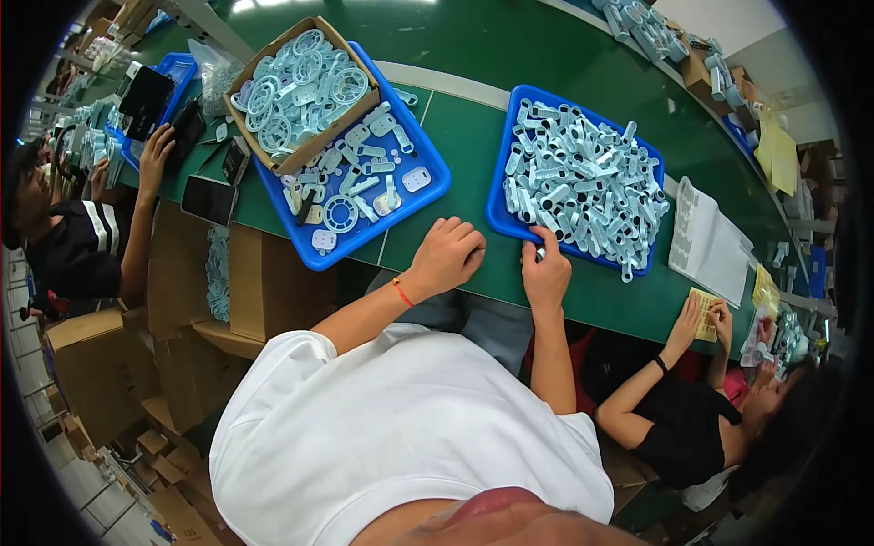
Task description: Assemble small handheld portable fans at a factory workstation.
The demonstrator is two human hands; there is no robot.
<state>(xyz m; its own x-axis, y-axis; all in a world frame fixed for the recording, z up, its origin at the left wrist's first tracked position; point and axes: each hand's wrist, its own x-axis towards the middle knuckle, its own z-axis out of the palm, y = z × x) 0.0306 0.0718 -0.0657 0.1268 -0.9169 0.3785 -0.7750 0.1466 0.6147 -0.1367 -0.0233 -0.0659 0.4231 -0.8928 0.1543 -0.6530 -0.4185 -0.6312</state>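
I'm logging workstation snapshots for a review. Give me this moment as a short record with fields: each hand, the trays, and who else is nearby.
left hand: loosely curled, resting on the green table, empty as far as I can tell
right hand: at the near edge of the right blue tray, pinching a small pale part
right tray contents: heap of pale blue plastic strips
left blue tray: mixed pale parts, with a cardboard box of ring-shaped pieces on it
nearby: seated people on both sides

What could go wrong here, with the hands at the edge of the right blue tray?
The right hand pinches a small part at the near rim of the heaped right blue tray; a tug might spill pale parts onto the green table. The left hand rests closed, apparently not steadying the tray.
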